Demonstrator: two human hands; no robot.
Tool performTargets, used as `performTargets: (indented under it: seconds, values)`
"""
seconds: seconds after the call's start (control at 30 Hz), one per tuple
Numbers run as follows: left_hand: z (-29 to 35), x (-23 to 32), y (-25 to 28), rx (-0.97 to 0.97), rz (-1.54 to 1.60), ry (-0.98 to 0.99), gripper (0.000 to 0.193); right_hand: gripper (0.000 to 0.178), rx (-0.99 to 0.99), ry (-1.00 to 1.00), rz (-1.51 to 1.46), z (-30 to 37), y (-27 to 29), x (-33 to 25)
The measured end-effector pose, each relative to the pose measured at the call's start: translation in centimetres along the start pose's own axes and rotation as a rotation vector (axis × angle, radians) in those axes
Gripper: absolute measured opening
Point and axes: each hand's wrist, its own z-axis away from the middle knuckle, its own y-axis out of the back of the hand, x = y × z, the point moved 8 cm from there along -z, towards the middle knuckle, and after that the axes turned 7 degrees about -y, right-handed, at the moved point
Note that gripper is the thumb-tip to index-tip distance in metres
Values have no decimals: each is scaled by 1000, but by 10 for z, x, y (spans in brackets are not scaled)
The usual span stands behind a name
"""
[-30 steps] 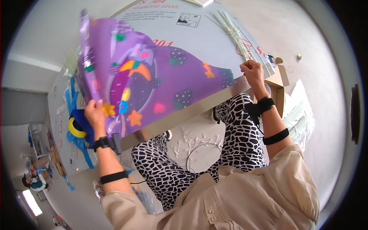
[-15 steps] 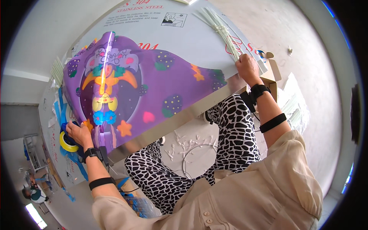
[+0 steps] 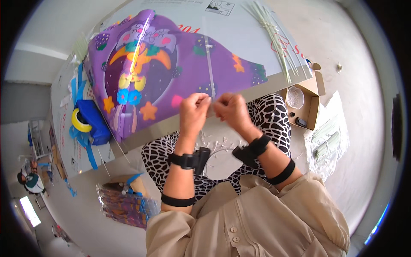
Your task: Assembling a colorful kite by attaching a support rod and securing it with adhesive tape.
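Observation:
A thin whitish rod (image 3: 210,68) runs away from me over a purple printed plastic sheet (image 3: 188,85). Its near end is between the fingertips of my two hands, just above the table's front edge. My left hand (image 3: 193,115) is closed in a pinch at that end. Close beside it, my right hand (image 3: 234,112) has curled fingers, slightly blurred, also at the rod's end. Cartoon figures, stars and dotted shapes cover the sheet, and a shiny fold or tube stands along its left part. A bundle of similar pale rods (image 3: 274,36) lies tied at the table's right.
A blue tape dispenser (image 3: 95,122) with a yellow roll sits at the table's left corner. Right of my knee is an open cardboard box (image 3: 316,103) with a clear cup. Bagged rods (image 3: 327,143) and a bag of printed pieces (image 3: 122,205) lie on the floor.
My right hand has come away from the rod bundle to the middle, with a rod now there. My left hand has left the tape dispenser and joined it. The view has shifted.

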Motion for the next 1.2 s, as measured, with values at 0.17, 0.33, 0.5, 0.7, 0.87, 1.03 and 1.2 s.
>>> performTargets:
  seconds: [0.17,0.33,0.5,0.7,0.87,1.03,1.2]
  values:
    - [17,-28,23,45,-218,32,10,13,-125,-138,-126,29,-46,24]
    - [-3,0,120,202,-817,-184,10,12,-126,21,59,15,-13,17]
    - [-4,2,120,-183,-1027,-394,8,9,88,249,265,-15,23,-9]
    - [3,-7,115,-228,-1024,-405,6,19,99,664,601,-19,-6,-38]
    - [2,-1,123,-127,-936,-389,8,21,231,786,819,-27,-23,-55]
    - [2,-7,114,-214,-1014,-427,6,14,187,841,886,-34,-26,-51]
    - [5,-14,115,-243,-1015,-400,6,6,144,804,774,-29,-26,-37]
